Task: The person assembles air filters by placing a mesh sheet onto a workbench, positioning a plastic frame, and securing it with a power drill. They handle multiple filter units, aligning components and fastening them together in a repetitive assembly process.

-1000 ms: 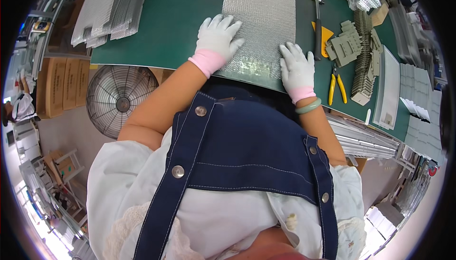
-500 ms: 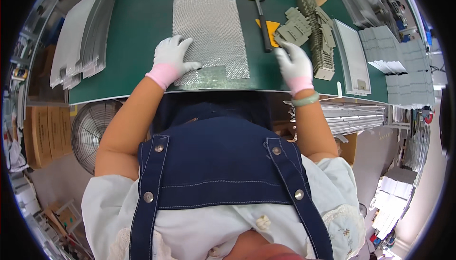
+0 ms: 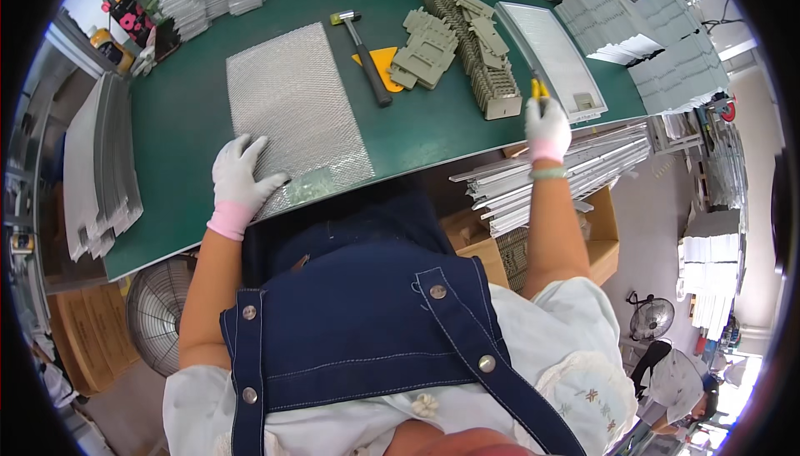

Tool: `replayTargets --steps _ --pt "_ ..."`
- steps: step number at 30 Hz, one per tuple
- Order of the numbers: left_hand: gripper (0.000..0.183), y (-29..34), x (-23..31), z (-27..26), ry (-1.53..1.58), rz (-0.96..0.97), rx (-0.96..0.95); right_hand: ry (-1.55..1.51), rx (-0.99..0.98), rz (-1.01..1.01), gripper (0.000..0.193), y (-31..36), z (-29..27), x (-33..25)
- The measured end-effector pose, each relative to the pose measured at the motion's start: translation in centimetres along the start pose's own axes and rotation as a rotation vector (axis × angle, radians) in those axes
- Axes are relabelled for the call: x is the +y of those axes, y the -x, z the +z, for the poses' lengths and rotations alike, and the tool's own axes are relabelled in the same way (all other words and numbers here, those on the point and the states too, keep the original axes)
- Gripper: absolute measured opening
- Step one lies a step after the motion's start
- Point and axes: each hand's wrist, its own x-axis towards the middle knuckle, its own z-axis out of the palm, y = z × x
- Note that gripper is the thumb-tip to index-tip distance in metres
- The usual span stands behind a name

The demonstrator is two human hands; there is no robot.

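Observation:
A silvery mesh sheet point(image 3: 292, 81) lies flat on the green tabletop. My left hand point(image 3: 239, 171), in a white glove with a pink cuff, rests with spread fingers on its near left corner. Beside the thumb, the sheet's near edge has a greenish, see-through patch point(image 3: 310, 187). Over the table's front edge at right, my gloved right hand point(image 3: 547, 127) is closed on a yellow-handled tool point(image 3: 540, 89), dark tip pointing away; its exact kind is too small to tell. A white-framed panel point(image 3: 554, 56) lies just beyond that hand.
Right of the sheet lie a hammer point(image 3: 364, 60), an orange scraper-like piece point(image 3: 382, 68), loose grey-green plates point(image 3: 425, 52) and a long row of them point(image 3: 475, 52). Stacked sheets point(image 3: 100, 164) stand at left. Metal strips point(image 3: 575, 168) jut out below the table's right side.
My right hand has moved right, away from the grey-green plates, and now holds the yellow-handled tool. My left hand stays on the sheet. The whole view has turned and shifted.

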Motion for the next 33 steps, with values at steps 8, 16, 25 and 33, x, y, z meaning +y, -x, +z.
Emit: replayTargets --steps 8,16,25,33 --pt "0.072 0.0 0.1 0.2 -0.002 -0.007 0.037 -0.227 0.030 -0.441 0.027 -3.9 2.0 -6.2" --pt "0.057 0.4 0.6 -0.7 0.034 0.029 -0.061 0.199 -0.618 -0.357 0.035 -2.0 6.5 -16.4" --pt "0.055 0.6 1.5 -1.0 -0.026 0.005 0.082 -0.654 -0.209 -0.468 0.038 4.0 -0.7 -14.7" --pt "0.050 8.2 3.0 -3.7 0.403 -0.501 0.175 -1.020 -1.281 -0.005 0.027 18.7 -2.8 -10.4"
